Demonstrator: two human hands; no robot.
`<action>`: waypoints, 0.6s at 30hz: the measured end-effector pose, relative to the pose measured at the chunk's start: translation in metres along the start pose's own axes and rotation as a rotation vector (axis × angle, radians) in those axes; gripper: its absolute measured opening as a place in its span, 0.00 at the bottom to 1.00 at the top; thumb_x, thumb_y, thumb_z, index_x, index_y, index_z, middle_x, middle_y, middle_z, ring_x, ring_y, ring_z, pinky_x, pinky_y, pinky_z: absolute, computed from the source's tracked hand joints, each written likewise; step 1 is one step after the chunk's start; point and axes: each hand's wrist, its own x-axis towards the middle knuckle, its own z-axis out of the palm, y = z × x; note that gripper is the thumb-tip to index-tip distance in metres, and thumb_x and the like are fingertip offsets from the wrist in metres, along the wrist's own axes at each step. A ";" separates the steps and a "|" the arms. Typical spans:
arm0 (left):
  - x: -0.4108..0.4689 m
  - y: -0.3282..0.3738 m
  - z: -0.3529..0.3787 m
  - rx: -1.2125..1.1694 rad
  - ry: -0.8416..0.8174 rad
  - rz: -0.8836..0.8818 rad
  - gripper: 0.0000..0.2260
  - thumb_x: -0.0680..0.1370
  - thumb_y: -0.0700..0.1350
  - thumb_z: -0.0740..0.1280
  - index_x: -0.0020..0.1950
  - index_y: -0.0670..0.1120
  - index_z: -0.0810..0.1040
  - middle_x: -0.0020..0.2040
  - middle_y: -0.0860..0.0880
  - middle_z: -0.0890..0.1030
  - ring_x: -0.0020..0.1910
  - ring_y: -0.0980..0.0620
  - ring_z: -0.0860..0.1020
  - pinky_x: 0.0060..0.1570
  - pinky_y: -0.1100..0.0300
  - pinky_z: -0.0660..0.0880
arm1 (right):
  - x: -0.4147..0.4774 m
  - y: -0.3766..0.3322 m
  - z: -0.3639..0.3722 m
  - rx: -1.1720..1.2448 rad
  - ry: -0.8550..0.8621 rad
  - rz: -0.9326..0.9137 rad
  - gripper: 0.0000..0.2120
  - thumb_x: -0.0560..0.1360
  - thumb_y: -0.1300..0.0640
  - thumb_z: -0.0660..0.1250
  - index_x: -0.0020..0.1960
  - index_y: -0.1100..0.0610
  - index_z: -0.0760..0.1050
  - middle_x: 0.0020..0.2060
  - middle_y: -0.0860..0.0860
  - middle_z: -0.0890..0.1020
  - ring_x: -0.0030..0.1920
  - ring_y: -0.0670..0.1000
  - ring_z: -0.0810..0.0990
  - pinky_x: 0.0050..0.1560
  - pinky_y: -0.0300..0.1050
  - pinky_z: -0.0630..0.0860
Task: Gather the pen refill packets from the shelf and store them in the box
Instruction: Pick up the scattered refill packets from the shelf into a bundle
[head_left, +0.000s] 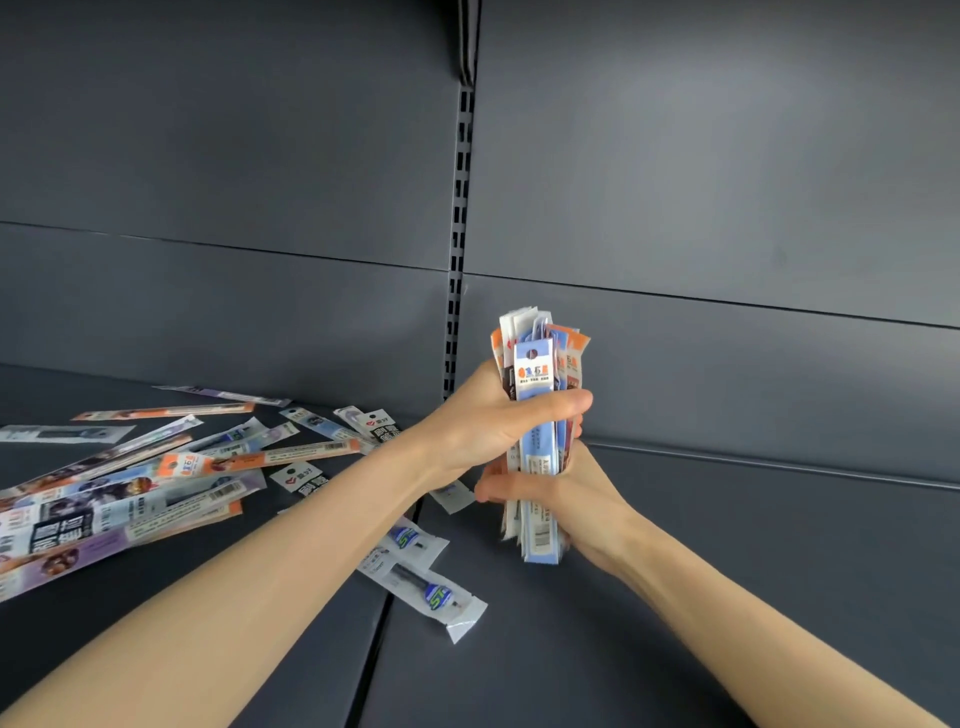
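On the right half of the dark grey metal shelf (727, 571), near its grey back panel (727, 182), an upright bundle of long, flat pen refill packets in blue, orange and white (535, 374) is held by both hands. The left hand (483, 421) has its grip wrapped round the upper middle with the thumb across the front, and the right hand (582, 499) has its grip closed round the lower part. Whether the bundle's lower end touches the shelf cannot be told. By my reckoning the gathering is partly done: a good handful is collected, but a scattered heap of loose packets (130, 493) lies on the far left, and two clear plastic packets with green-and-blue labels (436, 592) lie near the middle, just below the left forearm. No box is in view, so the storing looks wholly ahead. As for writing, the clear packets read "5T". Barcodes show on the frontmost blue packet of the bundle and on several loose ones. White header cards with a red mark (376, 423) and some dark packets carry bold Chinese characters, too blurred to read with any certainty.
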 end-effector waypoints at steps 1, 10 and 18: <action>-0.003 0.005 -0.005 0.012 -0.013 0.015 0.04 0.76 0.42 0.68 0.46 0.51 0.77 0.38 0.54 0.82 0.43 0.54 0.82 0.51 0.58 0.79 | 0.000 -0.004 0.003 -0.004 -0.009 -0.008 0.07 0.65 0.66 0.72 0.33 0.56 0.78 0.31 0.52 0.82 0.36 0.50 0.80 0.46 0.46 0.79; -0.078 -0.022 -0.108 0.494 -0.131 -0.163 0.21 0.71 0.49 0.74 0.62 0.54 0.75 0.61 0.59 0.78 0.62 0.65 0.74 0.67 0.59 0.69 | -0.017 -0.016 0.046 0.031 0.090 0.022 0.11 0.69 0.66 0.71 0.29 0.61 0.73 0.24 0.54 0.76 0.27 0.50 0.75 0.32 0.37 0.75; -0.097 -0.068 -0.157 1.056 -0.376 -0.170 0.29 0.74 0.62 0.64 0.73 0.55 0.64 0.74 0.55 0.65 0.74 0.54 0.60 0.72 0.55 0.58 | -0.014 -0.023 0.097 -0.083 0.197 0.135 0.13 0.69 0.65 0.71 0.28 0.60 0.73 0.22 0.51 0.76 0.24 0.48 0.74 0.32 0.35 0.75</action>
